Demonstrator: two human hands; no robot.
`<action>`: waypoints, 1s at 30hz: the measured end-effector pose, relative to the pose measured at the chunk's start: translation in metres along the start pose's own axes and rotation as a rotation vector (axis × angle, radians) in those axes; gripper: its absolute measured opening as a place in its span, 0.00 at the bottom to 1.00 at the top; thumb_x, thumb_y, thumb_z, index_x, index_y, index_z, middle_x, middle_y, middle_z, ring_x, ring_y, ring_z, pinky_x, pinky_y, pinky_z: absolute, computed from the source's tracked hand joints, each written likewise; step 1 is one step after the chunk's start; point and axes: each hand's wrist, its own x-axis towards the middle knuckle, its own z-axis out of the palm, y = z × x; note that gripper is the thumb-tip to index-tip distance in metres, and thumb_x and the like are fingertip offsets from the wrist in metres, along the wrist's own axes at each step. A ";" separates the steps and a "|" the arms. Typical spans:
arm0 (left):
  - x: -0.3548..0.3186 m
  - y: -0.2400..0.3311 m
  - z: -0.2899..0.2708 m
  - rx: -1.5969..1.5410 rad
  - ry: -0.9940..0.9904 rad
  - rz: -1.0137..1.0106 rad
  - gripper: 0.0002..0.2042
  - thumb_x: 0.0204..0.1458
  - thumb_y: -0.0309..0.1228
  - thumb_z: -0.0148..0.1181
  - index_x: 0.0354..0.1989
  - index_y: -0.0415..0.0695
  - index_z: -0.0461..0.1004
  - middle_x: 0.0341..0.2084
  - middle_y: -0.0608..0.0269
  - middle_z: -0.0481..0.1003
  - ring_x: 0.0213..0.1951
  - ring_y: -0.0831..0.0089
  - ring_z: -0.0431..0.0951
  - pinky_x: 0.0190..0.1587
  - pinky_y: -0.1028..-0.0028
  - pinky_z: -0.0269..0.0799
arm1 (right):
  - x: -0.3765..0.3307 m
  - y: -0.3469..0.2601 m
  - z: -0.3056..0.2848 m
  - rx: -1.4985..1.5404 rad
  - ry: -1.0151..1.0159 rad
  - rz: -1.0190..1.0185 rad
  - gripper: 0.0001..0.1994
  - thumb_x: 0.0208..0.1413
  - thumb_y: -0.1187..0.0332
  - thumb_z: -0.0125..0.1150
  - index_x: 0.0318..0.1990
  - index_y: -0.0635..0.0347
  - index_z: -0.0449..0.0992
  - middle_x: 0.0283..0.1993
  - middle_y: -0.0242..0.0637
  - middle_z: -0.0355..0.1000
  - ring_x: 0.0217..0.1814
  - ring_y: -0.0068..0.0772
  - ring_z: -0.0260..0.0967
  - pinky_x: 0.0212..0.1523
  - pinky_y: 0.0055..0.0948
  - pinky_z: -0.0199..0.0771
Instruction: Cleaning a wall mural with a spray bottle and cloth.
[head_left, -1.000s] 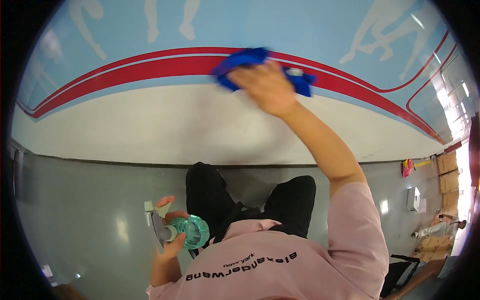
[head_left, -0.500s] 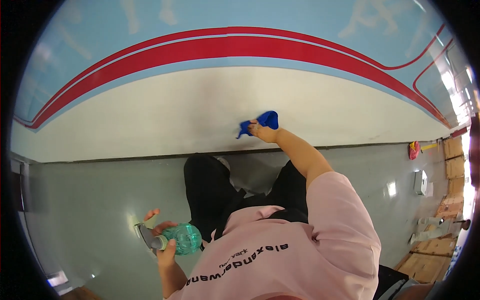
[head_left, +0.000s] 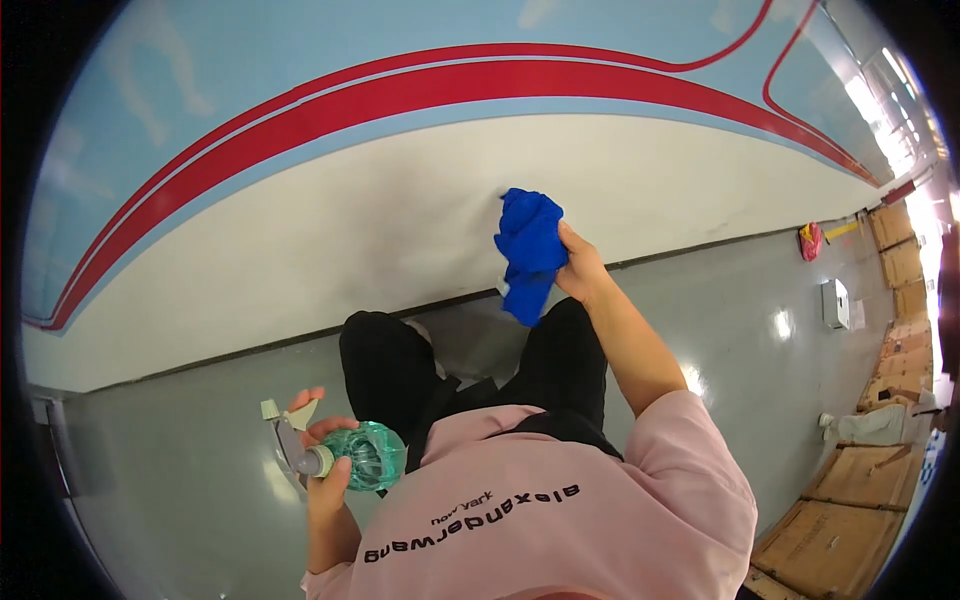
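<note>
My right hand point(head_left: 580, 262) is closed on a blue cloth point(head_left: 532, 245), which hangs bunched from the fingers in front of the white lower wall point(head_left: 400, 210). Whether the cloth touches the wall I cannot tell. At the lower left, my left hand point(head_left: 328, 455) grips a spray bottle point(head_left: 375, 456) by its neck. The bottle has a clear green body and a grey and white trigger head, and it lies tilted on its side. Some fingers of that hand reach near the trigger.
Above the white part, the wall is light blue with red stripes point(head_left: 480, 82). Grey floor point(head_left: 690, 300) runs along its foot. To the right are a red and yellow bag point(head_left: 810, 241), a white box point(head_left: 835, 304) and several wooden crates point(head_left: 850, 480).
My right hand has drawn back from the wall toward me and to the right, and the cloth now hangs larger in view. The view has turned. My left hand still holds the bottle.
</note>
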 end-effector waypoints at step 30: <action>0.008 0.003 -0.052 0.260 -0.038 -0.326 0.39 0.44 0.30 0.61 0.62 0.50 0.41 0.47 0.50 0.63 0.36 0.66 0.72 0.38 0.65 0.69 | -0.004 -0.243 0.209 -1.829 0.123 -2.281 0.26 0.39 0.57 0.57 0.51 0.38 0.66 0.60 0.26 0.54 0.64 0.28 0.48 0.57 0.47 0.50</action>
